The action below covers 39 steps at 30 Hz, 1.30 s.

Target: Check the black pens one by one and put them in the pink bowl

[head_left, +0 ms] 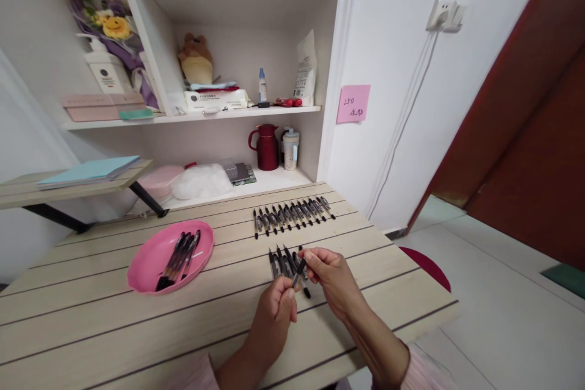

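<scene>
Both my hands meet over the near middle of a pale slatted wooden table (114, 317). My left hand (274, 308) is closed in a fist round the lower end of a black pen (299, 273). My right hand (329, 277) pinches the upper end of the same pen with its fingertips. Just behind my hands lies a short row of black pens (284, 262). Farther back a longer row of black pens (292, 214) lies side by side. A pink tray (150, 265) on the left holds several more black pens (180, 251).
A white shelf unit (228, 113) stands behind the table with a red jug (265, 147), a plush bear (195, 58), bottles and boxes. A pink sticky note (353, 103) hangs on the wall. A red stool (427, 265) sits by the table's right edge. A red-brown door (525, 152) stands at right.
</scene>
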Available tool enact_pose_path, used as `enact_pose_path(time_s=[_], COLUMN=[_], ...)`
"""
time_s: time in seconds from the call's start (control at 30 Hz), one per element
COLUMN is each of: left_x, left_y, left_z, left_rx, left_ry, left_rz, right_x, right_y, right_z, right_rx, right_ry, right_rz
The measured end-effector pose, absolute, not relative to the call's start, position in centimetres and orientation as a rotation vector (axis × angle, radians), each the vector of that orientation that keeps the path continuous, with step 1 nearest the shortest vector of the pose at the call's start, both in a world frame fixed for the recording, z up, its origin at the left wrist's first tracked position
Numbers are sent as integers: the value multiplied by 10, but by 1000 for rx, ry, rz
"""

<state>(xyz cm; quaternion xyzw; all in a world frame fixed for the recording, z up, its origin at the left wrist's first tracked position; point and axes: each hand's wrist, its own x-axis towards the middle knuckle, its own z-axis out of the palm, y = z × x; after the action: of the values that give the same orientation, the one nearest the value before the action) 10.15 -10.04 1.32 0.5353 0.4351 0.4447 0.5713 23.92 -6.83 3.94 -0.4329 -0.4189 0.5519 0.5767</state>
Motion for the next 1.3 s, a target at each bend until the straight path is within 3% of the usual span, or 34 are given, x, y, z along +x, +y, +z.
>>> enact_pose_path(time_s=[0.43, 0.67, 0.9, 1.3], left_x=[93, 89, 87, 90], left_y=[-94, -91, -88, -93], left_z=[18, 16, 19, 15], left_rx=[947, 695, 561, 757], left_ry=[775, 644, 524, 584], left_rz=[939, 890, 826, 876], right_x=[255, 261, 243, 235], right_y=[-49, -31, -47, -49], right_z=[52, 46, 59, 45], right_rx=[-938, -1203, -956, -904], right_ry=[-1037, -1224, -1192, -989], right_rz=[1444, 1107, 1452, 1516])
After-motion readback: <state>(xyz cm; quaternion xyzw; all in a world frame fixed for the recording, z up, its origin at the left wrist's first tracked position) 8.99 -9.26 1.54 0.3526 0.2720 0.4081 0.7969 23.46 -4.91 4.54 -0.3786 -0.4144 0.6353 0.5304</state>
